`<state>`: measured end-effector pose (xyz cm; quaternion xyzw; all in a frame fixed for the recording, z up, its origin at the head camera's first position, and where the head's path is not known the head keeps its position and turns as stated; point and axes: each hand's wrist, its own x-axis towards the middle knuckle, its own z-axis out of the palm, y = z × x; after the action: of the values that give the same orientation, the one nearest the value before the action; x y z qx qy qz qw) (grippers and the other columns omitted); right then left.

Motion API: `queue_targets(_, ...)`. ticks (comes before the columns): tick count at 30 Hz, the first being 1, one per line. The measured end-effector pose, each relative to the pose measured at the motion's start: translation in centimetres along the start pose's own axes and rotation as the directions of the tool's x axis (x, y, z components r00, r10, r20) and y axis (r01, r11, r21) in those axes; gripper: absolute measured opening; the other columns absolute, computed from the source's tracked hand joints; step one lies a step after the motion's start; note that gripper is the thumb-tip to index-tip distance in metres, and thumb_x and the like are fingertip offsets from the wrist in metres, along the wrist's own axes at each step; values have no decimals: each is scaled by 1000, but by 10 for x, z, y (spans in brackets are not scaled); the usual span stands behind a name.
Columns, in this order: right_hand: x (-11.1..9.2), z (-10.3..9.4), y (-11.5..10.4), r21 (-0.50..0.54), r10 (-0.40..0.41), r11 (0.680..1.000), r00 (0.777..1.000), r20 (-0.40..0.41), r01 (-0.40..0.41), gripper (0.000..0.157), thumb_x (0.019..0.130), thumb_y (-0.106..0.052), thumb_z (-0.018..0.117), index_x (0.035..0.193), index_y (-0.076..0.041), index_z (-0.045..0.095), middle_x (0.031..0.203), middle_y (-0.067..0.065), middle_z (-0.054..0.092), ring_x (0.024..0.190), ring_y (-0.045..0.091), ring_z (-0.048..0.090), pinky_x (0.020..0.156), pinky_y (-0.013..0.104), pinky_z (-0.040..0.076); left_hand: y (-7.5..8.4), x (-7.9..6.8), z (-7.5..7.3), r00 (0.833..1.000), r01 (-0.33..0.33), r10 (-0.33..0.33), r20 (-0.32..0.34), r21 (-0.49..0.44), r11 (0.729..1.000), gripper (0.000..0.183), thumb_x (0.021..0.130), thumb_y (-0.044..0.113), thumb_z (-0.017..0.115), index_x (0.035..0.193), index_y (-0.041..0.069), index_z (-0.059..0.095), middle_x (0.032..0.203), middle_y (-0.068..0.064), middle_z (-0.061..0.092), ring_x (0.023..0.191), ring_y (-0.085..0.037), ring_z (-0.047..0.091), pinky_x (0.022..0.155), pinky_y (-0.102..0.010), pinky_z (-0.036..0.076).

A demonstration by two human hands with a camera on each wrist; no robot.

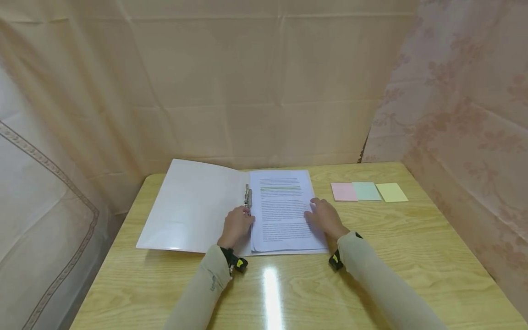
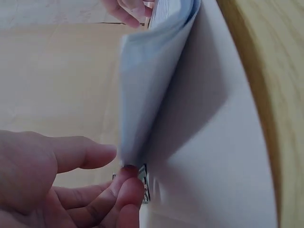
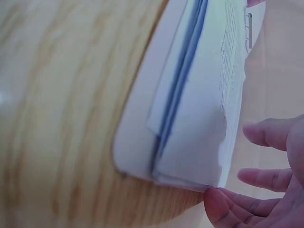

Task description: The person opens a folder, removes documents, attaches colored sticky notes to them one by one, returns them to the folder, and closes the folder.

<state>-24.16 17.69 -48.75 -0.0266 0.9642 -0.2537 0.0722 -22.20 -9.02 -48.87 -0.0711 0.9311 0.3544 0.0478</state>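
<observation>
A white ring binder lies spread on the table, its metal clip along the middle. On its right side rests a stack of printed paper, with a green highlighted line near the top of the first page. My left hand pinches the stack's left edge beside the clip. In the left wrist view that edge of the stack stands raised from the binder. At the right edge, my right hand has its fingers spread and loosely bent, the lowest fingertips touching the paper's edge.
Pink, green and yellow sticky note pads lie in a row at the back right of the wooden table. Beige cloth hangs behind, with a patterned curtain on the right.
</observation>
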Motion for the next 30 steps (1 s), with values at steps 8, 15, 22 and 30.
queue_targets(8, 2, 0, 1, 45, 28, 999, 1000, -11, -28, 54, 95, -25, 60, 138, 5, 46, 132, 28, 54, 121, 41, 54, 102, 52, 43, 4, -2, 4, 999, -16, 16, 35, 18, 1000, 27, 89, 16, 64, 111, 2, 72, 104, -12, 72, 81, -20, 63, 65, -29, 48)
queue_targets(15, 3, -2, 3, 100, 72, 992, 997, -15, -70, 52, 96, -23, 59, 139, 3, 46, 134, 27, 52, 116, 37, 54, 102, 51, 44, 11, -1, 3, 998, -27, 25, 53, 23, 999, 23, 90, 14, 62, 104, -2, 72, 96, -14, 71, 73, -19, 60, 58, -25, 44)
queue_targets(22, 3, -2, 7, 120, 95, 988, 995, -10, -93, 51, 96, -23, 59, 139, 2, 46, 131, 25, 54, 105, 31, 56, 95, 47, 48, 10, -1, 8, 996, 24, -22, 86, -21, 999, 24, 91, 13, 61, 108, -1, 71, 95, -12, 69, 73, -18, 59, 57, -24, 43)
queue_targets(30, 1, -4, 8, 165, 109, 981, 994, -13, -106, 48, 96, -20, 58, 136, 3, 48, 121, 23, 59, 99, 30, 57, 87, 43, 50, 10, 0, 10, 996, 13, -6, 94, -71, 997, 30, 92, 13, 59, 117, -1, 67, 101, -14, 69, 78, -19, 61, 62, -26, 46)
